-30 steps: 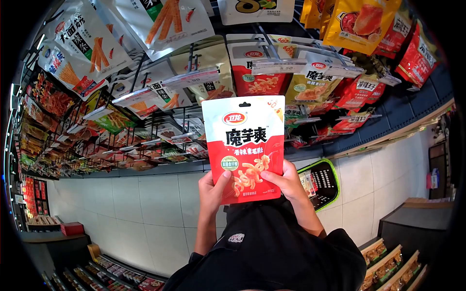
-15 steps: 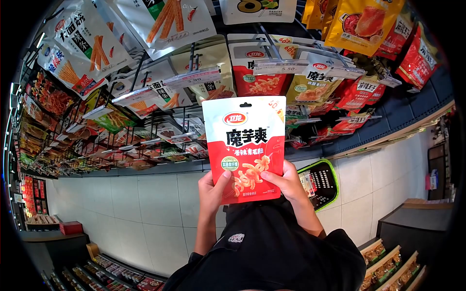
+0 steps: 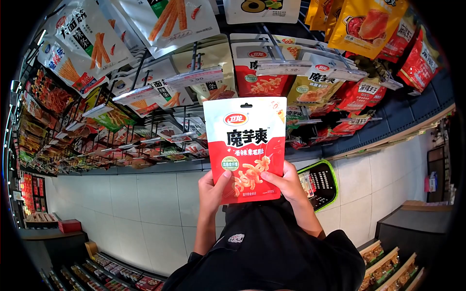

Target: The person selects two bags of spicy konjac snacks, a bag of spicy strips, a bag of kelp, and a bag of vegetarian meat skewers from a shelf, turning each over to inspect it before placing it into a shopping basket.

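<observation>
A red and white snack bag (image 3: 246, 145) is held upright in front of my body, its printed front facing me. Its lower left edge is gripped by my left hand (image 3: 211, 190), thumb on the front and fingers behind. My right hand (image 3: 287, 184) pinches the lower right edge the same way, with the thumb over the picture of the curled snack pieces. The fingers behind the bag are mostly hidden. Beyond the bag's top edge, a similar red and white bag (image 3: 259, 83) hangs on a display hook.
Hanging snack bags (image 3: 92, 41) fill the rack ahead, with price tags (image 3: 284, 68) on hook ends. A black shopping basket with a green rim (image 3: 335, 186) stands on the tiled floor (image 3: 160, 199) to my right. Low shelves (image 3: 393, 269) with packaged goods are behind me on both sides.
The bag's top has tipped very slightly, and the rack has shifted a little in view. Both hands keep the same hold.
</observation>
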A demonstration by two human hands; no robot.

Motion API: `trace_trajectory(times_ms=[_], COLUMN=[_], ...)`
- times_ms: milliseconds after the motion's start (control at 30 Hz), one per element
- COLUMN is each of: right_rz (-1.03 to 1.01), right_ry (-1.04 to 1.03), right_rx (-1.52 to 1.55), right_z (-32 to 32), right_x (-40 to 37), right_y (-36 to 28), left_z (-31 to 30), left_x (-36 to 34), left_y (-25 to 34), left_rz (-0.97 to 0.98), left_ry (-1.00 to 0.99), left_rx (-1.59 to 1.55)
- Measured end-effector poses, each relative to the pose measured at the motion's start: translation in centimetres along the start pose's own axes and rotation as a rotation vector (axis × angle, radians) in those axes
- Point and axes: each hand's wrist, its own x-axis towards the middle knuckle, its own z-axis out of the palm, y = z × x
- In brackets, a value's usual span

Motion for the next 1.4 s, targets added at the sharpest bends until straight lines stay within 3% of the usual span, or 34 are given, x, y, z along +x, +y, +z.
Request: trace_trajectory(times_ms=[200,300,400,533,567,667,767,800,900,1033,1100,1167,1267,1367,1400], right_rz=[-0.009,-0.022,-0.045,-0.150,-0.187,-0.509,-0.575,-0.584,-0.629,-0.682,-0.668,-0.582,-0.273,0.207,0.181], right_ry=[0.017,0.053,0.123,0.212,0.223,0.084,-0.067,-0.089,-0.064,0.181,0.279,0.333,0.132,0.048,0.032], right_rx=[-0.008,-0.021,-0.023,-0.126,-0.176,-0.843,-0.944,-0.965,-0.944,-0.934,-0.900,-0.668,-0.126,0.140,0.131], right_z=[0.1,0.1,0.1,0.9,1.3,2.7,3.6,3.8,3.4,3.1,2.4,2.4,0.7,-1.8,-1.7], right_x=[0.0,0.1,0.1,0.0,-0.1,-0.5,-1.2,-1.1,-0.9,-0.4,-0.2,0.1,1.2,0.7,0.6], right_y=[0.1,0.2,0.1,0.1,0.0,-0.6,-1.2,-1.6,-0.7,-1.2,-1.2,-1.3,1.1,2.7,2.8], left_z=[-0.2,0.5,0.7,0.9,1.2,1.9,-0.3,-0.2,0.0,0.2,-0.3,-0.9,-1.2,-1.0,-1.0], left_x=[0.2,0.7,0.2,-0.8,-1.0,-1.0,-0.8,-0.9,-0.6,-0.2,-0.1,-0.2,-0.2,-0.1,-0.1], left_y=[-0.1,-0.4,1.1,1.7,1.7,-0.1,-3.5,-2.7,-0.6,-0.2,-0.5,-0.9,-1.0,-0.6,-0.5], left_rz=[-0.005,0.142,0.252,0.265,0.209,0.162,-0.031,-0.085,-0.129,-0.213,-0.217,-0.223,-0.246,-0.280,-0.281], left_ry=[-0.025,0.067,0.233,0.076,-0.081,-0.447,-0.385,-0.329,-0.241,-0.094,-0.096,-0.120,-0.157,-0.151,-0.158], left_rx=[0.016,0.048,0.393,0.555,0.435,0.005,-0.203,-0.369,-0.398,-0.483,-0.511,-0.525,-0.498,-0.438,-0.426])
